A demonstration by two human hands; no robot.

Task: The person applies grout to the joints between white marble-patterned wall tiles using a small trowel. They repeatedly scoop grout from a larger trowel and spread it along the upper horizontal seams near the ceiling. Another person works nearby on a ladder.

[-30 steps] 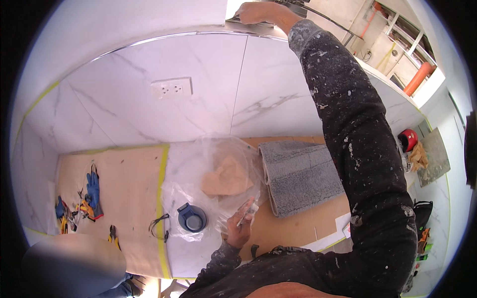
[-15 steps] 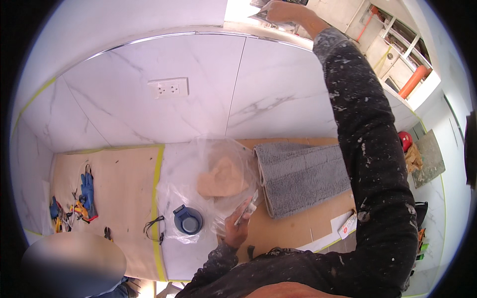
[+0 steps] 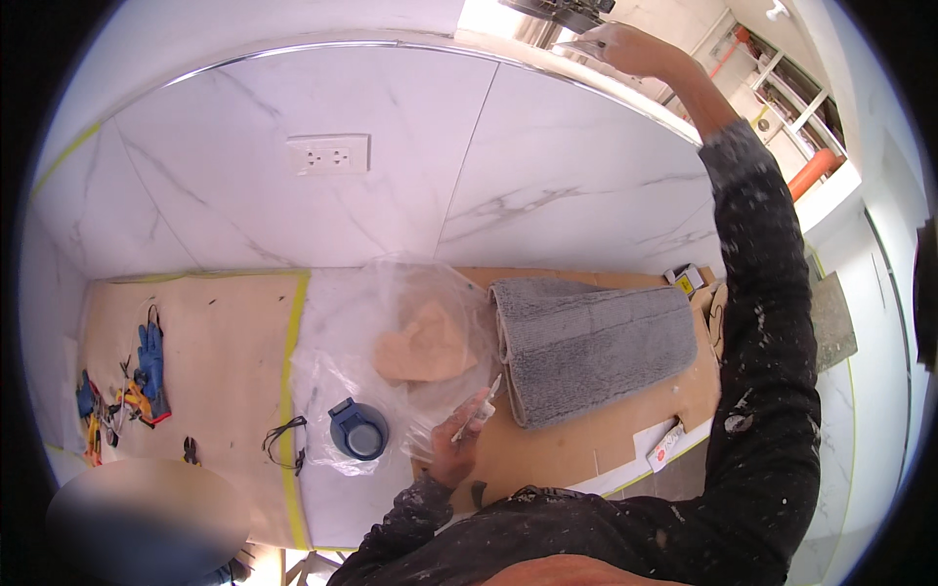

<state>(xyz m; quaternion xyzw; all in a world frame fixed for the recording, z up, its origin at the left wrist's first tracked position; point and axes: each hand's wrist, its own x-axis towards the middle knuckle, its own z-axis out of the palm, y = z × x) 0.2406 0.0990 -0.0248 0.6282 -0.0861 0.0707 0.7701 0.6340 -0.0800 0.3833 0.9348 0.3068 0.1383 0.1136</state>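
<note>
My right hand (image 3: pixel 625 51) is stretched far up over the top edge of the marbled wall panel, at the window opening. Its fingers are closed on a thin, pointed flat blade (image 3: pixel 582 45) that looks like a putty knife. Low in the middle, my left hand (image 3: pixel 455 451) grips a second flat blade (image 3: pixel 479 418) smeared with white paste. Beside that hand lies a clear plastic bag (image 3: pixel 396 293) with a tan, paper-like piece (image 3: pixel 427 344) in it. A dark blue lidded bottle (image 3: pixel 360 432), seen from above, stands left of my left hand.
A folded grey towel or mat (image 3: pixel 596 342) rests on brown cardboard (image 3: pixel 576 454). Blue gloves (image 3: pixel 150 361), pliers (image 3: pixel 191 449) and several tools lie at left. A blurred person (image 3: pixel 147 523) is at lower left. A white tube (image 3: pixel 666 444) lies near my right arm. The wall has an outlet (image 3: pixel 329 154).
My right hand has moved right and slightly down along the window opening, still holding its blade. My left hand keeps its blade. The view has shifted a little.
</note>
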